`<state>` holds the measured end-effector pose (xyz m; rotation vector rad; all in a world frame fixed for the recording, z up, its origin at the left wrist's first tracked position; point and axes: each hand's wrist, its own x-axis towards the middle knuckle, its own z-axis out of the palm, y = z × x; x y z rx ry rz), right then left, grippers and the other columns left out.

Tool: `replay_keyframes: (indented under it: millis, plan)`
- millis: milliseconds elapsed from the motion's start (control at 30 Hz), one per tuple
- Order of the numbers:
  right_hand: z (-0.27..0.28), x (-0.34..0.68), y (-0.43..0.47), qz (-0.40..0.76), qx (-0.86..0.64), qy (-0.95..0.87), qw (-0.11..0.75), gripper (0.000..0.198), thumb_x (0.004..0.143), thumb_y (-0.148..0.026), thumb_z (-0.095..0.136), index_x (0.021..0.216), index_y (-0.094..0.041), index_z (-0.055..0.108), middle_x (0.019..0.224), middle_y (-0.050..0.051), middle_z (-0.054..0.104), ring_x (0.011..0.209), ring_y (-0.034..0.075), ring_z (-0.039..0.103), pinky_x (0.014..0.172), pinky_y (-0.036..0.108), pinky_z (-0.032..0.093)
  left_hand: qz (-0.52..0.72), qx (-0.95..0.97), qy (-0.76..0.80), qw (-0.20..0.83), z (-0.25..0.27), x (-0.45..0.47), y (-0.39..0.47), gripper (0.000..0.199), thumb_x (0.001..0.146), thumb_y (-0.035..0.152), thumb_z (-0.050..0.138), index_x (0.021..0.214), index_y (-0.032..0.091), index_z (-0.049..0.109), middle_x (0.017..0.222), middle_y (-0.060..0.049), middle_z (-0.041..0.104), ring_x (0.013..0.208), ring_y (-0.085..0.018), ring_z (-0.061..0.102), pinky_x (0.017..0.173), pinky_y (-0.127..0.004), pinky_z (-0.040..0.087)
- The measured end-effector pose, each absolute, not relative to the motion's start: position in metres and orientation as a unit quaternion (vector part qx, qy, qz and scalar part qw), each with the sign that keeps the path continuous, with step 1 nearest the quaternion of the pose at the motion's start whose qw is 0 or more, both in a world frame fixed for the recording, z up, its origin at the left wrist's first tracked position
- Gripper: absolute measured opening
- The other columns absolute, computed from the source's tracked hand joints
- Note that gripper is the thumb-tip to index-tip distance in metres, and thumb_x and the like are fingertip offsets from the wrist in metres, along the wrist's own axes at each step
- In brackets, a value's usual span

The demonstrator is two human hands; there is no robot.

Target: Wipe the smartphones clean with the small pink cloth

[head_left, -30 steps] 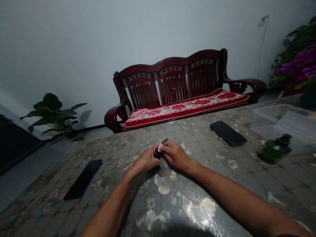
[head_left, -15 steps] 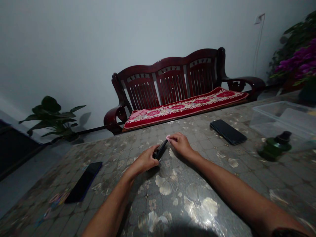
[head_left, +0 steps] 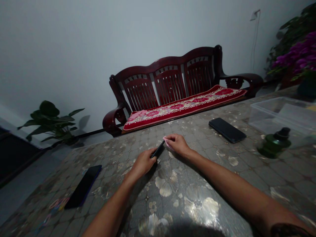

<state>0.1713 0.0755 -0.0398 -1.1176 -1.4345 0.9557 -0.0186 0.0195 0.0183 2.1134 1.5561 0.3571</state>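
Observation:
Thumb and fingers of my left hand [head_left: 144, 162] close around the near end of a dark phone [head_left: 158, 149], which is tilted nearly edge-on above the table. Pinched in my right hand [head_left: 179, 144] is a small pink cloth [head_left: 167, 142]. The cloth touches the far end of the phone, and part of it hangs below my fingers. The phone's lower end is hidden in my left hand.
The patterned table [head_left: 170, 191] also bears a black phone [head_left: 227, 129] to the right and another phone [head_left: 84, 186] to the left, beside colourful loops [head_left: 58, 203]. A green bottle [head_left: 275, 144] stands by a clear plastic box [head_left: 269, 110]. Behind is a wooden bench [head_left: 170, 79].
The phone has turned more edge-on in my left hand. My right hand has shifted slightly left, and more of the pink cloth now shows below its fingers. The view has tilted slightly.

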Motion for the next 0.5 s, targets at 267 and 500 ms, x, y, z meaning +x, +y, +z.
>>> replay_keyframes:
  millis: [267, 500]
  plan:
    - [-0.034, 0.187, 0.07, 0.299, -0.452, -0.655, 0.526, 0.015, 0.086, -0.025, 0.068, 0.091, -0.02, 0.08, 0.092, 0.006, 0.075, 0.088, 0.019, 0.068, 0.084, 0.03, 0.052, 0.101, 0.79, 0.576, 0.185, 0.022, -0.013, 0.001, 0.051, 0.087, 0.013, 0.05, 0.136, 0.021, 0.064, 0.128, -0.007, 0.071, 0.118, -0.028, 0.066, 0.098, -0.033, 0.048]
    - [-0.02, 0.191, 0.059, 0.218, -0.324, -0.773, 0.5, 0.016, 0.093, -0.022, 0.063, 0.098, -0.022, 0.079, 0.091, 0.005, 0.07, 0.089, 0.018, 0.064, 0.083, 0.029, 0.051, 0.121, 0.79, 0.567, 0.198, 0.024, -0.017, 0.003, 0.05, 0.086, 0.015, 0.051, 0.132, 0.026, 0.067, 0.121, -0.003, 0.074, 0.111, -0.027, 0.069, 0.095, -0.032, 0.049]
